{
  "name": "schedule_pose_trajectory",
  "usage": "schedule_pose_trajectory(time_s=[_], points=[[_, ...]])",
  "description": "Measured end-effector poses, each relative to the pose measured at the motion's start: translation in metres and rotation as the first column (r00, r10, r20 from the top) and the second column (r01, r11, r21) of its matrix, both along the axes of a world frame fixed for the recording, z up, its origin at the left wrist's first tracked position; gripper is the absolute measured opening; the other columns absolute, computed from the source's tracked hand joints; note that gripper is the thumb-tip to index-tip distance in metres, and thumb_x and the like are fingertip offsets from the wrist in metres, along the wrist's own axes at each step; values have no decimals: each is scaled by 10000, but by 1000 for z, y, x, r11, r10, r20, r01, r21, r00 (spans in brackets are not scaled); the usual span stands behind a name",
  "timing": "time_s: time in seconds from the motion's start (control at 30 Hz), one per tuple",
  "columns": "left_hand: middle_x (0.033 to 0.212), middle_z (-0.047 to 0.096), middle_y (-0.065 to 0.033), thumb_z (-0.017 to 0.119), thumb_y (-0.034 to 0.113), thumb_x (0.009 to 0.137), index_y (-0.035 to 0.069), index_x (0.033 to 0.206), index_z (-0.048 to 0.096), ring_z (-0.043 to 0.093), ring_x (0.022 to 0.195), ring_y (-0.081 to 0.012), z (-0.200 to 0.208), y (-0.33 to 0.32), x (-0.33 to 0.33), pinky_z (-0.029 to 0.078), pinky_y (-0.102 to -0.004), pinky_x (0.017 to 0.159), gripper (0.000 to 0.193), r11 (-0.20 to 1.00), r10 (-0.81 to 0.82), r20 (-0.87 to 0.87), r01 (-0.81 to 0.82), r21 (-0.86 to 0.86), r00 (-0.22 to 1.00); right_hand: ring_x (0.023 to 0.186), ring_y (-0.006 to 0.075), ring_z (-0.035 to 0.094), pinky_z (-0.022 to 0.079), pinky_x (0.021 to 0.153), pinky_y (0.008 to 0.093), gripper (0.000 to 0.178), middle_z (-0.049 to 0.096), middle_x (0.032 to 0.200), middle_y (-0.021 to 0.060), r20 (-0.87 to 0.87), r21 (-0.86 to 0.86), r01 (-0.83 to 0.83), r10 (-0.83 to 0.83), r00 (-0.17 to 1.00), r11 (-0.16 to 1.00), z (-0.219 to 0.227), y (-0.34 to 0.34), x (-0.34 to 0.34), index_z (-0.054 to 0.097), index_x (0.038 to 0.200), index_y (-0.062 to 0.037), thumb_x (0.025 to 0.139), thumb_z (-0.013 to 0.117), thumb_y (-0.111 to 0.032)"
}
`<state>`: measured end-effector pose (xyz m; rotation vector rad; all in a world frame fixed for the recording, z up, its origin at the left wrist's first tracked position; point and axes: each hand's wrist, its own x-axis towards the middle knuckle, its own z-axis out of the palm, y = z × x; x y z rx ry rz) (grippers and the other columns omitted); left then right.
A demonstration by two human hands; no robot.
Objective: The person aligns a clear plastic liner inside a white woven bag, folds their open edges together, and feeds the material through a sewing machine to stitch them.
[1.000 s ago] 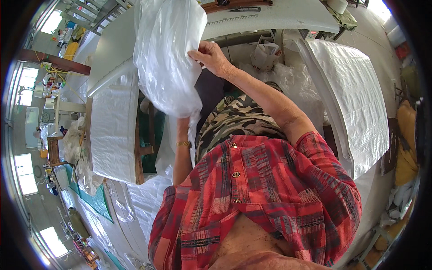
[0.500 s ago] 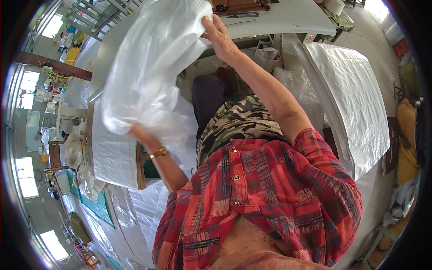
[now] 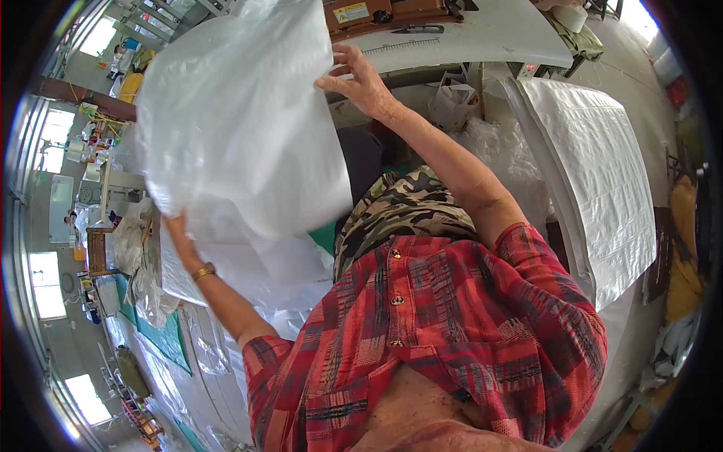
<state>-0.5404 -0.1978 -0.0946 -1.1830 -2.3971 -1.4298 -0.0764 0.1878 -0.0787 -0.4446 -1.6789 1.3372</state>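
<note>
A large white, slightly see-through plastic sheet (image 3: 241,113) hangs spread out in front of me, its lower part smeared by motion. My left hand (image 3: 178,232) grips its near left edge, with the fingertips hidden behind the sheet. At the right edge my right hand (image 3: 361,84) has its thumb and bent fingers apart, the thumb tip against the sheet. Beyond that hand, the brown base of a machine (image 3: 392,15) stands on the pale worktable (image 3: 489,38). Black-handled thread snips (image 3: 418,29) lie on the tabletop near it.
A thick folded stack of white woven sheeting (image 3: 595,166) stands to my right. Under the table are a white bag (image 3: 453,102) and crumpled clear plastic (image 3: 501,151). More white sheeting hangs at my left, and a green sheet (image 3: 169,339) lies on the floor.
The bunched sheet has opened out wider toward the right and nearer to me. My left hand has moved left. My right hand's fingers have spread and shifted slightly down.
</note>
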Motion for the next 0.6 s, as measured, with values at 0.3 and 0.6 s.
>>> schedule_pose_trajectory(time_s=[0.3, 0.6], points=[[1061, 713, -177, 779, 140, 789, -36, 1180, 651, 677, 984, -282, -121, 47, 153, 514, -359, 875, 447, 923, 185, 147, -121, -365, 972, 690, 103, 550, 459, 650, 277, 319, 629, 698, 49, 329, -132, -303, 330, 885, 944, -63, -19, 15, 710, 840, 18, 873, 714, -300], [1301, 600, -200, 800, 270, 768, 13, 1338, 528, 592, 1177, -325, -84, -7, 174, 463, -406, 986, 682, 801, 63, -78, -97, -590, 995, 785, 407, 641, 506, 719, 488, 364, 669, 827, 186, 458, 639, 107, -488, 743, 762, -85, -3, 80, 566, 1184, 42, 910, 628, -191]])
